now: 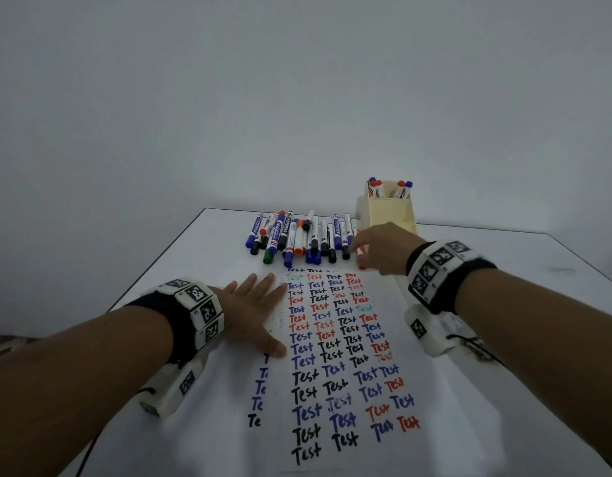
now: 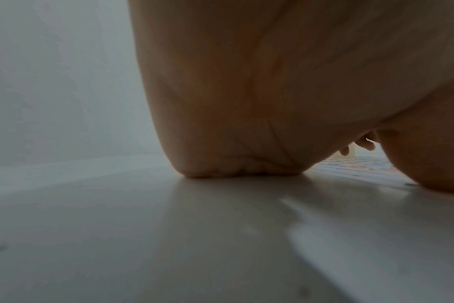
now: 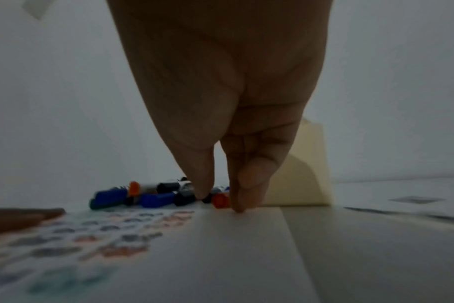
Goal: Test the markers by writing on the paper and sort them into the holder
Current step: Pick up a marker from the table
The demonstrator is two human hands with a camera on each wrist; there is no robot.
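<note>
Markers on white table | left hand flat, fingers apart | right hand fingers: cannot tell | grey wall

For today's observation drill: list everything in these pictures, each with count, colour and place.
paper: one, white, covered with "Test" in black, blue, red and green, table centre.
loose markers: a pile, blue, black, red, orange and green caps, beyond the paper.
red-capped marker: one, pile's right end.
holder: one, cream, far right, with four red- and blue-capped markers.
table: one, white.
left hand: flat on the paper's left edge.
right hand: fingers at the red-capped marker.
</note>
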